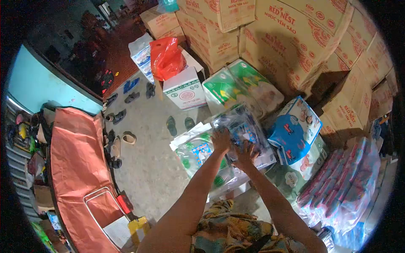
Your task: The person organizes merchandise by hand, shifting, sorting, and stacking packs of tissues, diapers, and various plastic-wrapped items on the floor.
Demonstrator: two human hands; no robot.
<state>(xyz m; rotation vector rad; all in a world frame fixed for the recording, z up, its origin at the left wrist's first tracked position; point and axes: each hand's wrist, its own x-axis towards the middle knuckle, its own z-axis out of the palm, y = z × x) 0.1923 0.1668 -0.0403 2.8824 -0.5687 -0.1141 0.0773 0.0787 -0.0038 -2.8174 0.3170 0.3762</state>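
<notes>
My left hand (221,141) lies on a stack of flat, clear plastic packaging (195,157) with green print and a small blue picture label. Just to its right, my right hand (245,156) presses on a darker-looking clear plastic pack (261,147) with a similar blue label. Both hands have their fingers spread over the plastic, and neither is closed around anything. Beyond them a green-and-white wrapped pack (242,86) leans by the cartons. A blue diaper-type pack (295,126) rests to the right of my right hand.
Stacked brown Red Nest cartons (287,46) rise at the back right. A white carton (184,90) and a red plastic bag (166,59) stand ahead. Wrapped pink packs (341,181) lie at right. Sandals (171,125) dot the floor; an orange-covered surface (78,160) runs along the left.
</notes>
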